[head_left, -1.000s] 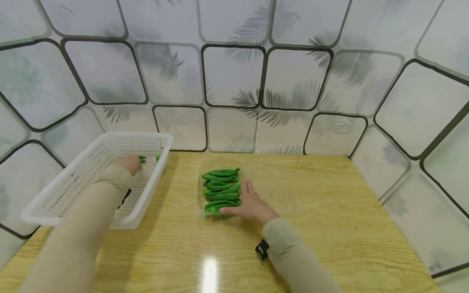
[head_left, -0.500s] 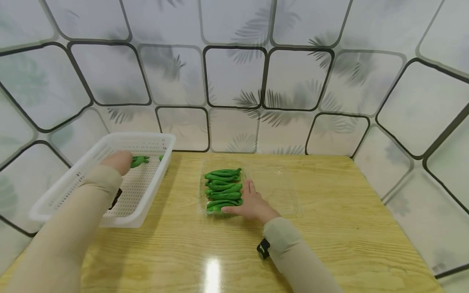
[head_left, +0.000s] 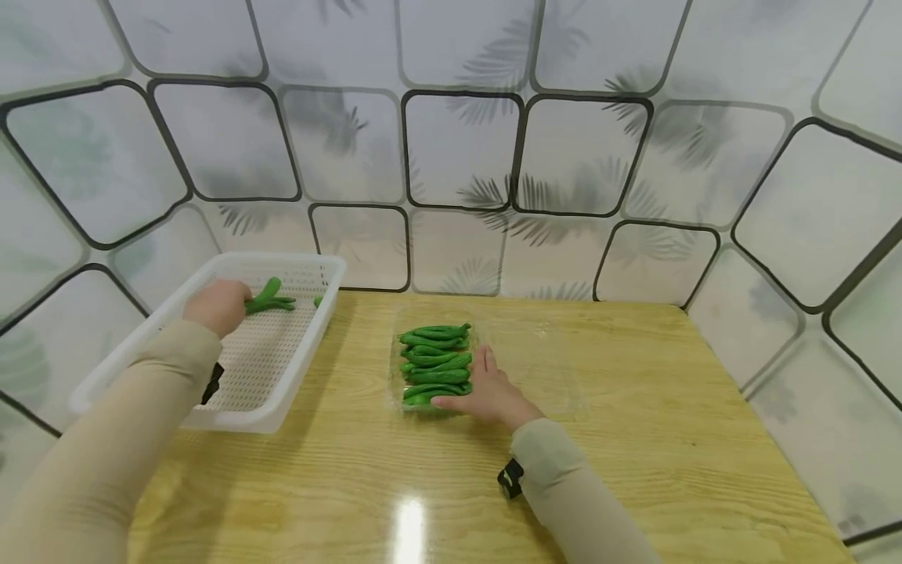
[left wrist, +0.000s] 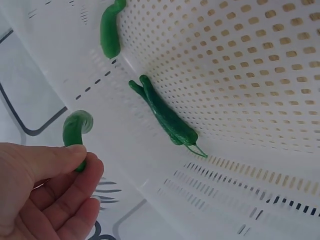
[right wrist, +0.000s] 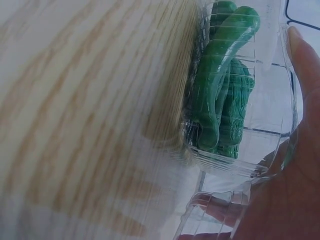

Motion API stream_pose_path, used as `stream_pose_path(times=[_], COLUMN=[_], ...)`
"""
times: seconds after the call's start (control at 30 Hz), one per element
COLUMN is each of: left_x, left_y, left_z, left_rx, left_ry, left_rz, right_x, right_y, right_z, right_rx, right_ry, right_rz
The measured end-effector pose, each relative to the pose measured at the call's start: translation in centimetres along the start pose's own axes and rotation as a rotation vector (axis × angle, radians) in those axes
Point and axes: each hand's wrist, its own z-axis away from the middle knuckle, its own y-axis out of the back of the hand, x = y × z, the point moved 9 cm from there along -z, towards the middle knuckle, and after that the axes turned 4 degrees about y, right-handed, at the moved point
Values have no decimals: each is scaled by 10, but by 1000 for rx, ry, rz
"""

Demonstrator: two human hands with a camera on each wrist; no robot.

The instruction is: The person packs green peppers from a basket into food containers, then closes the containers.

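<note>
Thumb and fingertips of my left hand pinch a green chili pepper, held over the white perforated basket. Other green peppers lie on the basket floor in the left wrist view. My right hand holds the side of a clear plastic clamshell box, its thumb along the near rim and its fingers by the hinge side. Rows of green peppers lie inside this box. In the right wrist view the peppers show through the clear wall, and some fingers are seen through plastic.
The box's clear lid lies opened flat to the right. Both containers stand on a wooden table, the basket at the left. A patterned wall covering rises behind the table and along its sides.
My left hand has risen and drawn back leftward in the basket, bringing the pinched pepper into view. My right hand stays at the box. The head view has shifted slightly left.
</note>
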Motion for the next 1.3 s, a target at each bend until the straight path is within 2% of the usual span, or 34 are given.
stream_pose_path(times=[0.17,0.37,0.6,0.73,0.97,1.3], left_x=[5,26,45,63,101,153], left_y=[11,29,45,56,59,51], left_z=[7,19,24,28,37,46], left_rx=[82,201,278,324,297,264], left_ry=[-14,-80,-147,-198,-244,-356], left_rz=[41,83,92,103,117,148], right_x=[0,0,-1,-1,-2,0], right_y=[-1,0,0,0,0,0], right_z=[0,0,-2,-2,-1,-2], right_rx=[-4,-4,-8,-4,-5,-3], right_ry=[-1,-7,5,3,4,0], right_rz=[-1,4,10,6,9,7])
